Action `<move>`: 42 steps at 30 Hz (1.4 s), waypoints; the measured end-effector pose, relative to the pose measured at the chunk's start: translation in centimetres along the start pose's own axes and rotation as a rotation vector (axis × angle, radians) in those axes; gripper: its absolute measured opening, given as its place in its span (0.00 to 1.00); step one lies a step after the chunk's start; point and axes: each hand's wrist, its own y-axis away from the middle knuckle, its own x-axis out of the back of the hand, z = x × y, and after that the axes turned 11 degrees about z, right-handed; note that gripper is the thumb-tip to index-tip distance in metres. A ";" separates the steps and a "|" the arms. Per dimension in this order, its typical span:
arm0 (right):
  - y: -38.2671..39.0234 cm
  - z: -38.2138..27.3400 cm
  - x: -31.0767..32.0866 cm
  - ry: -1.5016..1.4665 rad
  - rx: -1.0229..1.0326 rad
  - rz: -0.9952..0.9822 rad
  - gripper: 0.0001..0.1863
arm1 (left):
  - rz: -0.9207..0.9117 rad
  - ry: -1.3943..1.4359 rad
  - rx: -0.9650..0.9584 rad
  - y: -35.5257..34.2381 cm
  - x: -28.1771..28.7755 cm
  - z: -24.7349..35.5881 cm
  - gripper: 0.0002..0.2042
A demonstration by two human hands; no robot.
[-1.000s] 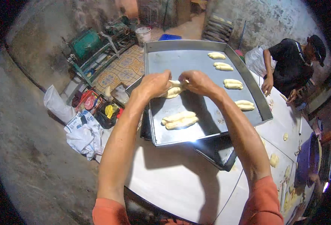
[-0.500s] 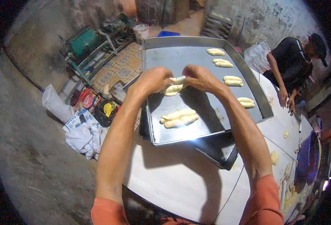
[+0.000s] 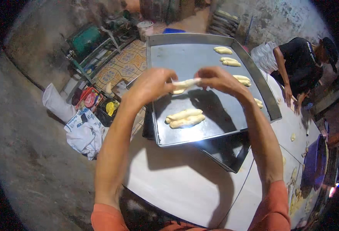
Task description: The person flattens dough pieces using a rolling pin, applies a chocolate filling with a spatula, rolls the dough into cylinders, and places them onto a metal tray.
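Note:
A pale strip of dough (image 3: 187, 83) is stretched level between my two hands, above the large metal baking tray (image 3: 200, 138). My left hand (image 3: 154, 81) pinches its left end, and my right hand (image 3: 218, 80) pinches the right end. Just below the strip, partly covered by it and my left hand, another dough piece (image 3: 178, 92) rests on the tray. Nearer to me lies a pair of dough rolls (image 3: 185, 118), side by side and touching. More paired rolls (image 3: 230, 62) form a row along the tray's right side; my right forearm partly hides the nearest of them.
A second dark tray (image 3: 225, 156) sits underneath, askew, on the pale table (image 3: 169, 188). At the right, a co-worker in black (image 3: 298, 59) bends over the table, hands on its surface. Dough scraps and a purple container (image 3: 313, 165) are there too. White sacks (image 3: 85, 134) lie left.
My hands have moved apart, the right one shifting rightward, and more of the dough strip shows between them. The whole view has shifted slightly.

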 end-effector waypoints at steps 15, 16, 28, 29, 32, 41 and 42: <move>-2.2 3.2 -3.2 0.519 0.454 0.199 0.26 | -0.030 -0.318 -0.091 -1.7 -2.8 0.1 0.15; -2.8 2.6 -4.2 0.556 0.371 0.121 0.23 | -0.081 -0.383 -0.087 -2.0 -3.4 -0.5 0.15; -0.9 0.4 -4.8 0.597 0.480 0.091 0.13 | 0.123 -0.430 -0.218 -0.7 -3.7 -1.6 0.04; -1.0 0.6 -4.8 0.594 0.482 0.090 0.13 | 0.069 -0.408 -0.214 -0.5 -3.9 -1.6 0.05; -1.1 1.7 -3.1 0.448 0.334 0.010 0.13 | -0.063 -0.378 -0.097 -1.2 -2.4 0.0 0.08; -0.4 1.9 -3.5 0.592 0.361 0.060 0.14 | -0.130 -0.413 -0.035 -1.3 -2.6 -0.2 0.09; -0.2 1.7 -3.7 0.609 0.362 0.110 0.15 | -0.157 -0.506 -0.047 -1.3 -2.9 -0.2 0.10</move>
